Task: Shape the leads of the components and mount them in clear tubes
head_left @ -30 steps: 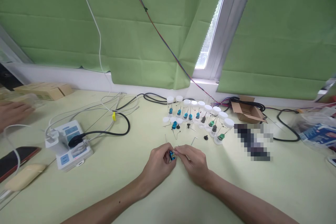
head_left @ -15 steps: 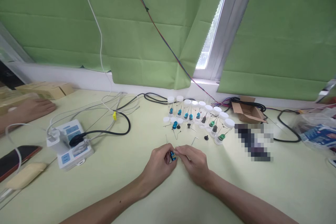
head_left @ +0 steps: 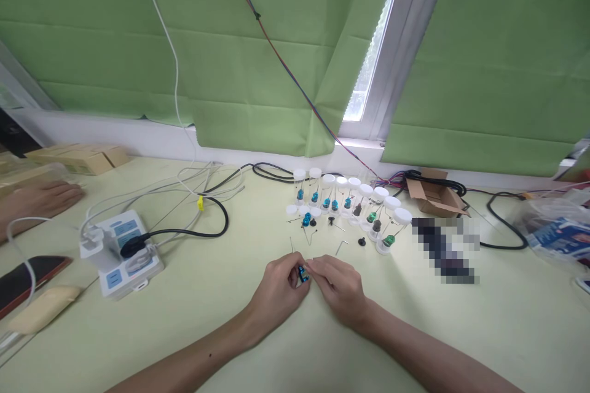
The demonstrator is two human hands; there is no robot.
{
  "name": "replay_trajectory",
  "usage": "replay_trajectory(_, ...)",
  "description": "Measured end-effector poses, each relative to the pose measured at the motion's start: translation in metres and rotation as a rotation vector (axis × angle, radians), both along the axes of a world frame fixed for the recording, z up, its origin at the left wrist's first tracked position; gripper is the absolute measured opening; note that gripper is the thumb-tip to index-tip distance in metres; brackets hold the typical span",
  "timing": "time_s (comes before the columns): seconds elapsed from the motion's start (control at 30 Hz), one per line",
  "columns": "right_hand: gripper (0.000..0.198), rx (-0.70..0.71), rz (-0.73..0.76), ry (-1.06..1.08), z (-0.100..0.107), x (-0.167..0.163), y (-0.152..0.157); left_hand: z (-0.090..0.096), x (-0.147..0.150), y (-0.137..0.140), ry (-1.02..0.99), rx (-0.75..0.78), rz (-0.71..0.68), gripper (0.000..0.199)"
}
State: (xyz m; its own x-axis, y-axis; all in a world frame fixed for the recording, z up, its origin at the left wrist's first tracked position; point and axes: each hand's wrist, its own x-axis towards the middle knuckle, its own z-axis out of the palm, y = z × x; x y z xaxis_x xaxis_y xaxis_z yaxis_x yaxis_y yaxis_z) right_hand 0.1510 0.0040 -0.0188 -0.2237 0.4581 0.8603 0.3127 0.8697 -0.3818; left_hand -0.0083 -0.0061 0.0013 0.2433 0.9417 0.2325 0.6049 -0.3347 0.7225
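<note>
My left hand [head_left: 279,284] is closed around a small shiny blue metal part [head_left: 303,273], which shows between thumb and forefinger. Against that part, the fingertips of my right hand [head_left: 338,285] are pinched together; what they grip is too small and covered to name. Just beyond the hands lie a small L-shaped hex key [head_left: 342,246], a thin bent wire [head_left: 310,237], another blue part [head_left: 306,219] and small black knob-like pieces [head_left: 362,242]. Behind these stands a curved row of clear capped tubes [head_left: 328,193] holding blue, green or dark parts with wires.
On the left are a white power strip [head_left: 131,252] with plugs and cables, a dark phone-like slab [head_left: 32,279], and another person's hand [head_left: 48,199] near cardboard boxes [head_left: 83,158]. To the right stand an open carton [head_left: 436,196] and a plastic bag [head_left: 553,233]; black cables run along the back.
The other person's hand has shifted left. My hands stay together at the blue part with barely any visible movement.
</note>
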Motion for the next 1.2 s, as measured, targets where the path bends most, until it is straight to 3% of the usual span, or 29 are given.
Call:
replay_trajectory(0.67,0.032,0.175,-0.033,-0.157,0.0,0.002,-0.001,-0.003,0.001,0.0,0.072,0.088,0.0,0.015)
replay_trajectory(0.97,0.019,0.237,-0.123,-0.377,-0.012,0.004,0.0,0.002,0.001,-0.001,0.061,0.077,-0.026,0.015)
replay_trajectory(1.2,0.039,0.195,-0.04,-0.269,-0.001,0.003,-0.002,-0.001,0.001,-0.002,0.064,0.108,-0.041,0.021)
